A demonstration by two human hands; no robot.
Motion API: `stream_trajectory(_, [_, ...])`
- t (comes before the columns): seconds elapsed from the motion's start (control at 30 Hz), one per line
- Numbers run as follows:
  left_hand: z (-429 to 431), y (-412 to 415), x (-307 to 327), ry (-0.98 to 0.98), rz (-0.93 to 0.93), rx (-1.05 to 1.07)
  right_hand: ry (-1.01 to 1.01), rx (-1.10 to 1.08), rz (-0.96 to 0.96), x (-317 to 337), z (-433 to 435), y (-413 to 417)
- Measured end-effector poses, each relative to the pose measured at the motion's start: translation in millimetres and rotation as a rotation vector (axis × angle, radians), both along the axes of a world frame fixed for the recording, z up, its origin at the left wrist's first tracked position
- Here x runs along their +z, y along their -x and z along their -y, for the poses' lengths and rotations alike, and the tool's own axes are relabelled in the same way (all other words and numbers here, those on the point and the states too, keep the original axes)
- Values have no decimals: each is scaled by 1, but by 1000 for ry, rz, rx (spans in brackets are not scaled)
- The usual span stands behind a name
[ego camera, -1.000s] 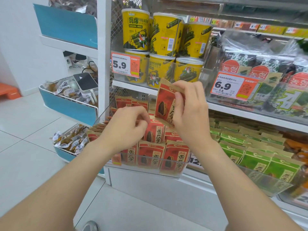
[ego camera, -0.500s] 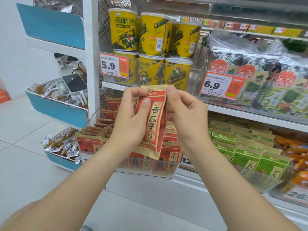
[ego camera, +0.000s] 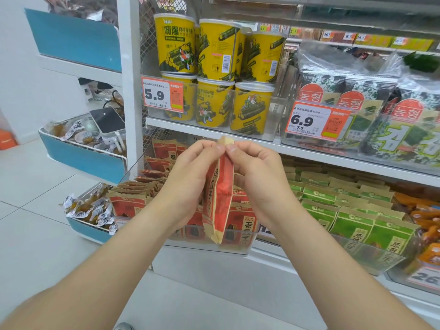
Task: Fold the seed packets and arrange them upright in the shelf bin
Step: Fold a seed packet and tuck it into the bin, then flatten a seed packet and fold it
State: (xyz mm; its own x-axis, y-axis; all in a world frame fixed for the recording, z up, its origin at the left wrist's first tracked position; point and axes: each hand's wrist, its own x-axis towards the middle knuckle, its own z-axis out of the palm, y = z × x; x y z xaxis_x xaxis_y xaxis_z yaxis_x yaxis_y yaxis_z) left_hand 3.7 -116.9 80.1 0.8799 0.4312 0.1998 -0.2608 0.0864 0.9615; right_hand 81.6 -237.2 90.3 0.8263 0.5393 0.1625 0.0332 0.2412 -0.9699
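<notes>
A red and tan seed packet (ego camera: 220, 198) hangs upright in front of me, folded lengthwise so its two halves press together. My left hand (ego camera: 190, 182) and my right hand (ego camera: 259, 182) both pinch its top edge with fingertips. Behind and below it stands the clear shelf bin (ego camera: 240, 248), holding several more red seed packets (ego camera: 128, 203), some upright at the front, others leaning in rows at the left.
Green seed packets (ego camera: 352, 215) fill the bin to the right. Yellow seaweed tubs (ego camera: 214, 75) and bagged seaweed (ego camera: 371, 110) sit on the shelf above. A blue side rack (ego camera: 83, 158) with small wrapped snacks stands at the left, over a tiled floor.
The packet, held flat with its front toward me half a second ago, is now folded in half lengthwise. Both hands have closed together at its top.
</notes>
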Motion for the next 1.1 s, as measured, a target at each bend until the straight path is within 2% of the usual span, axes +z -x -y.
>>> stream_trajectory(0.2, [-6, 4, 3, 40, 9, -92, 2, 2, 45, 2, 0, -1])
stream_trajectory(0.4, [-10, 4, 2, 88, 25, -56, -11, -8, 101, 1, -2, 4])
stream_trajectory(0.47, [-10, 4, 4, 135, 50, -14, 49, 26, 182, 3, -2, 5])
stream_trajectory(0.57, [-14, 2, 6, 241, 83, 71, 246, 121, 257, 4, -2, 5])
stream_trajectory(0.63, [-19, 1, 6, 323, 94, 138, 359, 235, 194, 2, -1, 4])
stream_trajectory(0.7, [-24, 1, 6, 368, 92, 179, 390, 340, 109, 1, 1, 4])
stream_trajectory(0.77, [-28, 3, 8, 320, 88, 153, 343, 306, 82, 0, 1, 4])
stream_trajectory(0.87, [-31, 7, 8, 104, 59, 58, 228, 132, 82, -2, -1, 1])
stream_trajectory(0.97, [-31, 10, 3, -110, 21, -39, 176, 51, 98, -4, -1, -2])
stream_trajectory(1.1, [-34, 14, 3, -139, 25, -137, 153, 47, 140, -2, 0, -1])
